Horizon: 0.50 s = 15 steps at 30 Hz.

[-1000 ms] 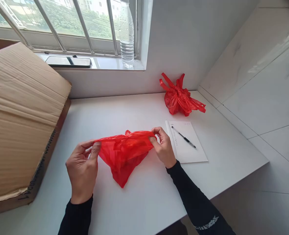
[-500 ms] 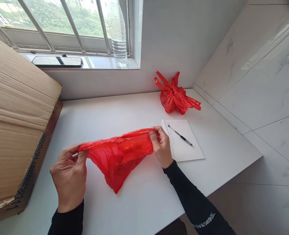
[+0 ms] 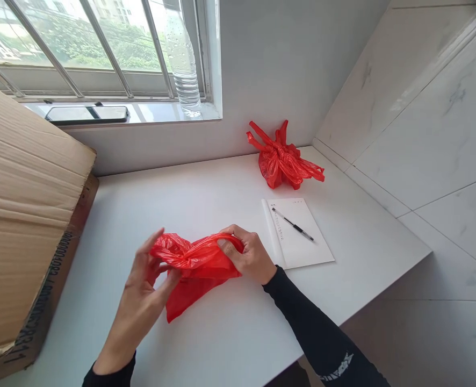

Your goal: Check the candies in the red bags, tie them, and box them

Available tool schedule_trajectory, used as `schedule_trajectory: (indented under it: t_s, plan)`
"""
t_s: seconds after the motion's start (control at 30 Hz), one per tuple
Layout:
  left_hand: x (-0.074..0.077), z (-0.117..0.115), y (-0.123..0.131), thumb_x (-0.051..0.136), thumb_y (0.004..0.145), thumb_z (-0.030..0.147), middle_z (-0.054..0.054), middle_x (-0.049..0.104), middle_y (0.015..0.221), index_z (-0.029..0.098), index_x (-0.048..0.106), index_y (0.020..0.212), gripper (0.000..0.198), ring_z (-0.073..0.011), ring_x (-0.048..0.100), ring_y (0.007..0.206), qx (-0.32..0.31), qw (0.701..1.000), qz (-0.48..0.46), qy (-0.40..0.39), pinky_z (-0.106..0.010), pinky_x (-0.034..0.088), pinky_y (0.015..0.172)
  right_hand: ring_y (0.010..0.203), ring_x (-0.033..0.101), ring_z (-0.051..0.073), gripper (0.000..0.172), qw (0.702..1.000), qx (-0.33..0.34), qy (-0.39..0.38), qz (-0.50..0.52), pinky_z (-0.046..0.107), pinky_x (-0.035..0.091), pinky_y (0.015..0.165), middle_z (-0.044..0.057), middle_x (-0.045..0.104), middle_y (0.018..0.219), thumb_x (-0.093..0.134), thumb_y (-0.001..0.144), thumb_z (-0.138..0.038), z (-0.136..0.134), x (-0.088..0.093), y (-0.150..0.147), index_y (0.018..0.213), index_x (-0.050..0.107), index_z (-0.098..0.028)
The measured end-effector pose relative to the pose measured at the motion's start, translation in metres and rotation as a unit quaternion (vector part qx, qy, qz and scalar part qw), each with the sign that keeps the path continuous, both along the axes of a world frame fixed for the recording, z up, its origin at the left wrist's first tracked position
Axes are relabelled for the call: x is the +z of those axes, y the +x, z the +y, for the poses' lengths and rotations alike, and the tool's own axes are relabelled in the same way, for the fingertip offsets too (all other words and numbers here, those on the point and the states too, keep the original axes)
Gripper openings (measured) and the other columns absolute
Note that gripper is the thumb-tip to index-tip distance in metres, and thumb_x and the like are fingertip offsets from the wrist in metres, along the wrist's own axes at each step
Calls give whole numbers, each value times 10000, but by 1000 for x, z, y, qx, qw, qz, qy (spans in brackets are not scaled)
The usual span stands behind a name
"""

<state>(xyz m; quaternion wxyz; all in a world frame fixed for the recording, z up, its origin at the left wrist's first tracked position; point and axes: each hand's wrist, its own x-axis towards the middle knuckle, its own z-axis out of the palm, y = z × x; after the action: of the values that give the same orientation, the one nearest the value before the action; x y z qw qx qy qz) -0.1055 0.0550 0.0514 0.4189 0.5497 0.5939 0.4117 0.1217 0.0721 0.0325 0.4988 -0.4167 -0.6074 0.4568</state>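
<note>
A crumpled red plastic bag (image 3: 203, 266) is held above the white table, its lower corner pointing down to the left. My right hand (image 3: 248, 252) pinches the bag's upper right end between thumb and fingers. At the bag's left end, my left hand (image 3: 147, 290) has its thumb and fingers spread around the bunched plastic, touching it. Behind, a second red bag (image 3: 280, 158), knotted with its handles sticking up, rests on the table by the wall.
A notebook (image 3: 302, 242) with a black pen (image 3: 294, 224) on it lies right of my right hand. A large cardboard box (image 3: 24, 215) stands at the left. On the windowsill are a phone (image 3: 87, 114) and a water bottle (image 3: 185, 70).
My left hand has moved right and its fingers have spread. The held bag, stretched between both hands before, is now bunched and shorter. My right hand has shifted slightly left and down.
</note>
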Motion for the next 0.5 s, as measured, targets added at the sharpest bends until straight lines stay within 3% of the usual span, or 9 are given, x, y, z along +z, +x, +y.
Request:
schedule_trajectory:
  t_s: [0.07,0.13,0.2,0.3,0.4,0.5]
  plan:
    - [-5,-1,4,708,865,555,-34,652,1297,422,496,1481,665,-261,640,1145,-62,995,75,-13,-334,577,868,742,592,159,210,1000,-2,2,14,276,462,683,-12,670,850,576,992,-422,-1,2,0,966,673,-238]
    - [-11,1,6,668,887,566,-47,691,1236,359,639,1351,509,-264,658,1085,-82,991,109,-8,-305,571,779,702,559,151,245,999,-15,2,29,268,440,650,-22,624,780,551,1005,-429,-1,4,2,894,648,-233]
    - [-12,5,5,687,875,548,-50,729,1133,294,735,1168,391,-259,671,1023,-44,994,101,26,-300,549,766,635,478,139,312,997,-54,2,48,264,387,598,-41,517,689,527,1017,-441,0,5,4,793,578,-229]
    - [0,7,3,738,859,476,-32,744,1054,258,755,1013,268,-239,662,1010,46,992,71,89,-319,500,896,610,379,134,380,986,-143,5,88,270,334,576,-54,383,666,477,1039,-463,4,3,10,735,451,-237]
    - [19,5,2,720,897,380,-1,736,972,261,741,1036,184,-192,648,929,102,987,44,115,-292,478,887,660,407,143,348,966,-223,8,129,270,366,622,-48,410,722,433,1057,-462,6,2,17,789,458,-242]
    - [31,-1,4,712,903,347,10,716,988,261,715,1061,179,-180,648,946,97,987,16,130,-271,505,874,750,481,148,250,955,-258,10,148,270,402,698,-35,513,811,491,1040,-431,5,2,22,903,567,-235]
